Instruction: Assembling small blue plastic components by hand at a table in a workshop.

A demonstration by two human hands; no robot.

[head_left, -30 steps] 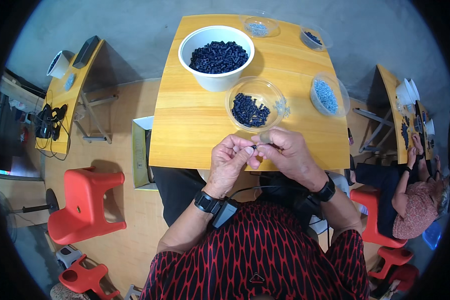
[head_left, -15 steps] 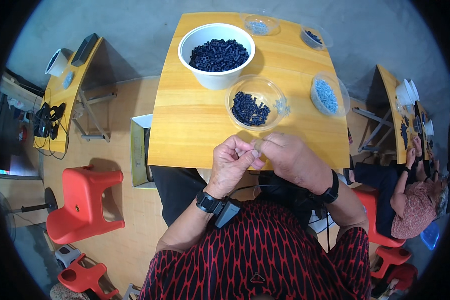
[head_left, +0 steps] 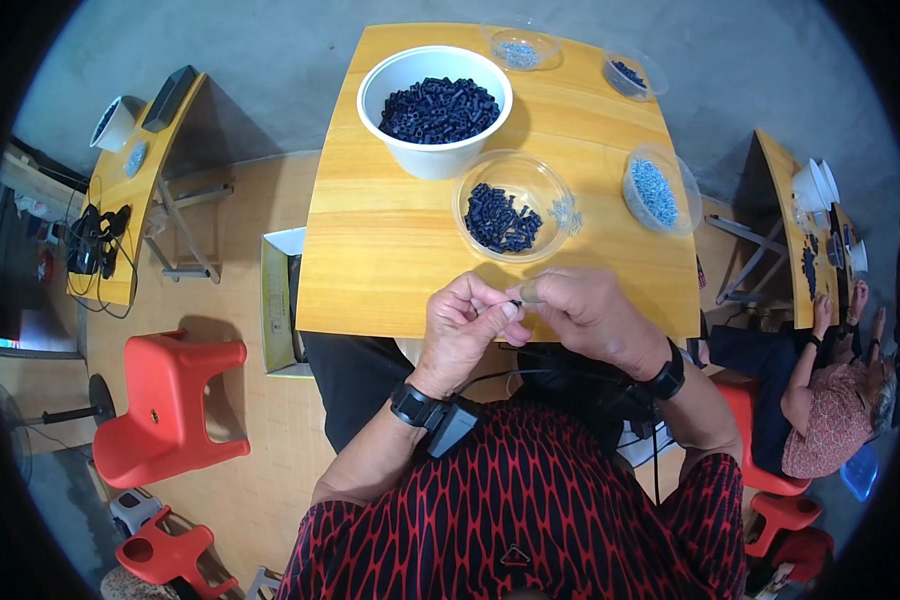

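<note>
Just over the table's near edge, my left hand pinches a small dark piece between thumb and fingertips. Only its end shows, so its exact kind is hidden. My right hand is closed right beside it, thumb and forefinger pressed together near the piece; what they hold, if anything, cannot be made out. Beyond the hands stands a clear plastic bowl with many short dark tube-like pieces and several pale metal bits at its right side. A large white tub behind it is full of similar dark pieces.
On the wooden table, a clear tub of silvery small metal parts stands right. Two more clear tubs sit at the far edge. A red chair is at left; another person works at a table on the right.
My right hand has shifted slightly right, away from the left fingertips. The dark piece in the left pinch now shows between the hands.
</note>
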